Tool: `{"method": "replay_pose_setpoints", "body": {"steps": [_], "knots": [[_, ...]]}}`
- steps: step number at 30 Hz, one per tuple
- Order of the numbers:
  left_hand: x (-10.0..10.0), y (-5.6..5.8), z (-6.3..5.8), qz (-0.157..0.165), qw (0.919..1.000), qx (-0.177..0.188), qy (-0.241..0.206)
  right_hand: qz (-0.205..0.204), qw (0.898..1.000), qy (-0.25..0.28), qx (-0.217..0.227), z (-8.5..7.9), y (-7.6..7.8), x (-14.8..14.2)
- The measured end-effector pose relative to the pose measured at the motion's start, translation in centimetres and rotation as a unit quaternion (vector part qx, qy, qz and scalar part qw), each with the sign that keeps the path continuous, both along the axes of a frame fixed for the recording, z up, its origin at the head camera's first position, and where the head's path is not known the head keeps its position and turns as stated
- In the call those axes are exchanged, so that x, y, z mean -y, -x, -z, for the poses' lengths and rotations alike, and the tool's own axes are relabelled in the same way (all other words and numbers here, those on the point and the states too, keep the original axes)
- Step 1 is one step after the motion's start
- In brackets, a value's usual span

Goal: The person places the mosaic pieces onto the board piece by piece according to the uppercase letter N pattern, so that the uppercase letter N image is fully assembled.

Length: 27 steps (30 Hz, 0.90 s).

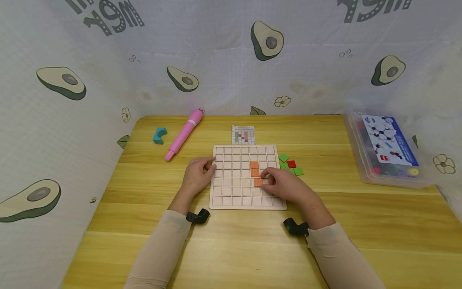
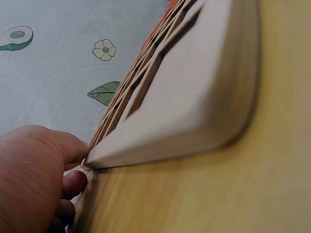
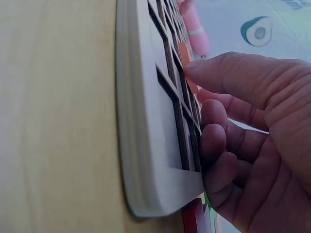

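A pale wooden grid board (image 1: 248,207) lies on the table with two orange tiles (image 1: 254,165) set one below the other in its cells. My right hand (image 1: 286,183) is over the board's right half, pinching a third orange tile (image 1: 258,183) by thumb and index finger just below those two. In the right wrist view the thumb presses this tile (image 3: 184,54) near the board's surface, and the other fingers are curled. My left hand (image 1: 196,174) rests at the board's left edge; its thumb (image 2: 75,148) touches the edge, fingers relaxed.
Several green tiles (image 1: 284,157) and a red tile (image 1: 291,163) lie right of the board. A small printed pattern card (image 1: 243,135) sits behind it. Further out are a pink pen-shaped object (image 1: 184,134), a teal arch block (image 1: 159,136) and a clear plastic box (image 1: 390,150).
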<state>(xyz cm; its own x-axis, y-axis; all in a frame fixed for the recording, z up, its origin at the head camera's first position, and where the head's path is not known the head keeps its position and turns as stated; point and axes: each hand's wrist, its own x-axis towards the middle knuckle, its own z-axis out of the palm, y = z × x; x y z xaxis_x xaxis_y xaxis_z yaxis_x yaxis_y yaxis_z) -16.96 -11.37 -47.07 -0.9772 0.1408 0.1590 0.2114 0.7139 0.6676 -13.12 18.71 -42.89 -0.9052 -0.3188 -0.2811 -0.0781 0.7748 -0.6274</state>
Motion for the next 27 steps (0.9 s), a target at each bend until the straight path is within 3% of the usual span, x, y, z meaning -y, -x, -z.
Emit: {"method": "replay_pose_setpoints", "body": {"steps": [16,27], "knots": [[-0.01,0.00,-0.05,0.000,1.0000,-0.001,0.000,0.029,0.999,-0.004,-0.017,0.29,0.05,0.31],[-0.02,-0.01,-0.09,0.000,1.0000,0.004,0.000,0.000,0.998,-0.031,-0.045,0.28,0.04,0.51]]}}
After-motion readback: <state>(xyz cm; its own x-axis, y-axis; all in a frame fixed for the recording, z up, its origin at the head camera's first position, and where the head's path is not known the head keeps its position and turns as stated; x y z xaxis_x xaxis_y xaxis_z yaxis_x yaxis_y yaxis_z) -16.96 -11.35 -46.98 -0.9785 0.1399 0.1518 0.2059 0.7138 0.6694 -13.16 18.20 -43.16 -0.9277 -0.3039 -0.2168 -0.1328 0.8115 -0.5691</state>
